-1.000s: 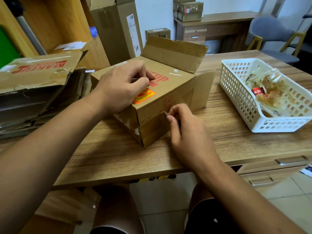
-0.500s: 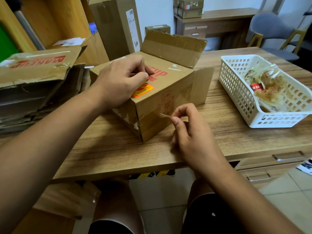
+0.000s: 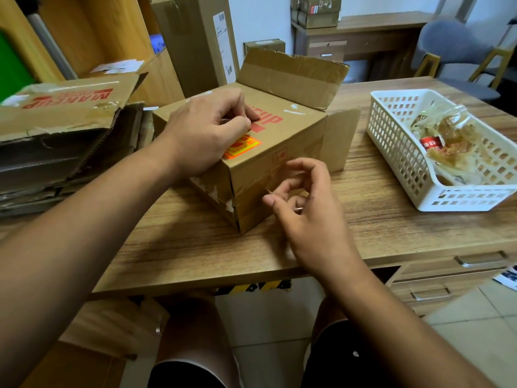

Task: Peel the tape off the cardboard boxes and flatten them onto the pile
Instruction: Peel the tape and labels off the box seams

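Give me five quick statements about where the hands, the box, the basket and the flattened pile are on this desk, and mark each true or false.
1. The left hand rests on top of the cardboard box. True.
2. The right hand is inside the white plastic basket. False: it is at the near side face of the box, fingers pinched at a tape end.
3. The pile of flattened boxes lies left of the box. True.
4. The box's far flap is folded shut. False: it stands up, open.
5. The basket holds nothing. False: crumpled clear tape lies in it.
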Motion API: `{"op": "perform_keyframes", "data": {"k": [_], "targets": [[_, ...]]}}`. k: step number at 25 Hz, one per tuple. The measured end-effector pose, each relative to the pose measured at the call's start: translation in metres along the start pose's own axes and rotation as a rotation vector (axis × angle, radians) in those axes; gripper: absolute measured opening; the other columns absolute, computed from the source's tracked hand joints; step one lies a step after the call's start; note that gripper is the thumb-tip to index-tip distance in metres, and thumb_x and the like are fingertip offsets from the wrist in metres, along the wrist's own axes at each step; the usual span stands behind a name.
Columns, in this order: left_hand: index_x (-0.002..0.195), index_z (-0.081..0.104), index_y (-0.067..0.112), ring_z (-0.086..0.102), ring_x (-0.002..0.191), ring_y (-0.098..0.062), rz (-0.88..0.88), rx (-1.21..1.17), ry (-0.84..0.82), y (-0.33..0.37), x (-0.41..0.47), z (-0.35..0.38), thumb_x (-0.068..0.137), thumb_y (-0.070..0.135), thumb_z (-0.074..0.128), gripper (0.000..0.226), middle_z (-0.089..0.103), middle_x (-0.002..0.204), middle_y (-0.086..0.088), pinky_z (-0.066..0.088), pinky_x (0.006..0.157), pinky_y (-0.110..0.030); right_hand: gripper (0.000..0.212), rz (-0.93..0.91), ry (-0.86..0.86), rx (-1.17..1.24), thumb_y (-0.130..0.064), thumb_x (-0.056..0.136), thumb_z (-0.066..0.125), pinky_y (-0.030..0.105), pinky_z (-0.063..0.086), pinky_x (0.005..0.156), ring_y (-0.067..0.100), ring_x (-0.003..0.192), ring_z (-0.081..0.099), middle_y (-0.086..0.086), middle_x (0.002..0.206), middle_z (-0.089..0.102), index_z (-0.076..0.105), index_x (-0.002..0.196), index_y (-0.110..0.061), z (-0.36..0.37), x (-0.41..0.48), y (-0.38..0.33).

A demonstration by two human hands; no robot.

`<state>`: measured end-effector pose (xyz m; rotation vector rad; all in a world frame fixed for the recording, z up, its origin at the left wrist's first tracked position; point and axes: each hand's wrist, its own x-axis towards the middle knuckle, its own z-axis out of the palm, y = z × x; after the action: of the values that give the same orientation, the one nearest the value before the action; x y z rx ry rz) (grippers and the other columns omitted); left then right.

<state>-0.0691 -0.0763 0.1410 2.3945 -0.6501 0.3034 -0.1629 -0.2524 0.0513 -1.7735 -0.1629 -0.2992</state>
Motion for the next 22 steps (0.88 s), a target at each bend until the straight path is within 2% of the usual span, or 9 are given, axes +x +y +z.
{"op": "perform_keyframes", "data": {"k": [1, 3, 5, 8, 10, 12, 17, 19, 22], "targets": [[0.083, 0.057, 0.025, 0.060, 0.109, -0.004, 0.002, -0.002, 0.000, 0.001, 0.000, 0.000, 0.089, 0.042, 0.047, 0.020, 0.068, 0.107, 0.021, 0.050, 0.092, -0.052, 0.032, -0.026, 0.020, -0.102, -0.015, 0.092, 0.071, 0.013, 0.048, 0.063, 0.004, 0.065, 0.058, -0.009, 0.086, 0.062, 0.055, 0.119, -0.023, 0.001, 0.000, 0.000], [0.083, 0.057, 0.025, 0.060, 0.110, -0.004, 0.004, -0.004, -0.002, 0.001, 0.000, 0.000, 0.090, 0.041, 0.047, 0.020, 0.069, 0.108, 0.020, 0.050, 0.093, -0.052, 0.012, -0.135, 0.057, -0.358, -0.022, 0.095, 0.068, 0.012, 0.045, 0.068, 0.003, 0.078, 0.057, -0.011, 0.090, 0.061, 0.066, 0.107, -0.019, 0.002, 0.000, -0.001], [0.084, 0.058, 0.023, 0.060, 0.110, -0.003, 0.005, -0.004, 0.004, 0.000, 0.000, 0.000, 0.089, 0.040, 0.048, 0.020, 0.069, 0.108, 0.021, 0.050, 0.093, -0.052, 0.006, -0.243, 0.062, -0.475, -0.021, 0.098, 0.063, 0.018, 0.047, 0.071, 0.004, 0.081, 0.053, -0.009, 0.091, 0.058, 0.067, 0.097, -0.017, 0.000, -0.001, -0.002], [0.085, 0.059, 0.020, 0.059, 0.109, 0.002, 0.008, 0.007, 0.014, -0.002, 0.001, 0.001, 0.090, 0.037, 0.049, 0.020, 0.069, 0.107, 0.023, 0.049, 0.093, -0.050, 0.009, -0.339, -0.026, -0.518, -0.014, 0.097, 0.059, 0.032, 0.048, 0.066, 0.011, 0.078, 0.052, -0.007, 0.090, 0.051, 0.057, 0.089, -0.018, 0.003, -0.017, -0.003], [0.086, 0.059, 0.019, 0.059, 0.108, 0.005, 0.010, 0.009, 0.016, -0.003, 0.002, 0.001, 0.091, 0.036, 0.049, 0.020, 0.069, 0.106, 0.022, 0.050, 0.093, -0.049, 0.015, -0.343, -0.152, -0.519, -0.010, 0.097, 0.057, 0.043, 0.047, 0.063, 0.017, 0.075, 0.049, -0.007, 0.090, 0.045, 0.050, 0.089, -0.020, 0.011, -0.042, -0.005], [0.087, 0.059, 0.019, 0.058, 0.107, 0.006, 0.010, 0.012, 0.021, -0.003, 0.001, 0.001, 0.092, 0.036, 0.048, 0.021, 0.068, 0.105, 0.022, 0.051, 0.092, -0.049, 0.013, -0.347, -0.231, -0.493, -0.014, 0.100, 0.054, 0.044, 0.046, 0.060, 0.018, 0.073, 0.047, -0.008, 0.091, 0.041, 0.047, 0.091, -0.020, 0.014, -0.061, -0.006], [0.088, 0.060, 0.019, 0.057, 0.106, 0.009, 0.000, 0.027, 0.028, -0.002, 0.002, 0.003, 0.093, 0.036, 0.048, 0.021, 0.068, 0.104, 0.023, 0.051, 0.092, -0.049, 0.009, -0.313, -0.146, -0.428, -0.020, 0.103, 0.052, 0.032, 0.046, 0.068, 0.009, 0.081, 0.051, -0.011, 0.092, 0.047, 0.055, 0.095, -0.019, 0.003, -0.057, -0.004], [0.086, 0.059, 0.020, 0.058, 0.106, 0.007, -0.007, 0.035, 0.038, -0.001, 0.001, 0.003, 0.092, 0.037, 0.048, 0.021, 0.068, 0.104, 0.023, 0.051, 0.092, -0.049, 0.008, -0.220, -0.079, -0.344, -0.020, 0.102, 0.053, 0.028, 0.050, 0.067, 0.008, 0.079, 0.059, -0.009, 0.085, 0.057, 0.059, 0.097, -0.023, -0.004, -0.052, -0.005], [0.088, 0.059, 0.022, 0.060, 0.104, -0.006, -0.029, 0.086, 0.075, 0.004, 0.001, 0.006, 0.092, 0.042, 0.045, 0.024, 0.068, 0.104, 0.019, 0.050, 0.090, -0.050, 0.015, -0.027, -0.038, -0.125, -0.019, 0.103, 0.052, 0.035, 0.060, 0.061, 0.011, 0.063, 0.069, 0.001, 0.070, 0.069, 0.060, 0.098, -0.031, -0.012, -0.041, -0.007]]}}
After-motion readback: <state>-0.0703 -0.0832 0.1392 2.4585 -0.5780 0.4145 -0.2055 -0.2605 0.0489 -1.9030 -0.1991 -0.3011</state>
